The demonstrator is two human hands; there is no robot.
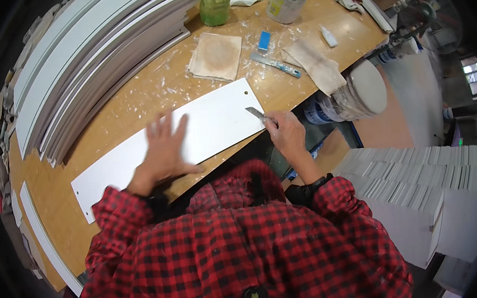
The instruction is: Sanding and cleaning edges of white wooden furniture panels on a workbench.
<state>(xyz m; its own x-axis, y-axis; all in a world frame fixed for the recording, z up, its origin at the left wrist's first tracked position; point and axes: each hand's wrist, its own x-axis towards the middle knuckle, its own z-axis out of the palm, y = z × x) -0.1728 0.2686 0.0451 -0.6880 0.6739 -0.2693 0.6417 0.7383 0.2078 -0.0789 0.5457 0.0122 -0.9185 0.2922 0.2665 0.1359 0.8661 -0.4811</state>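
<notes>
The right hand (287, 134), just right of centre, has its fingers clenched around a small scraper (257, 113) whose blade meets the near right edge of a long white panel (213, 123). The left hand (165, 150) lies flat on that panel, fingers spread and released. The panel runs across the middle of the frame on a wooden workbench (148, 94). A stack of white panels (88, 54) fills the upper left; a sanding pad (216, 55) and a tub (286, 0) sit near the top.
</notes>
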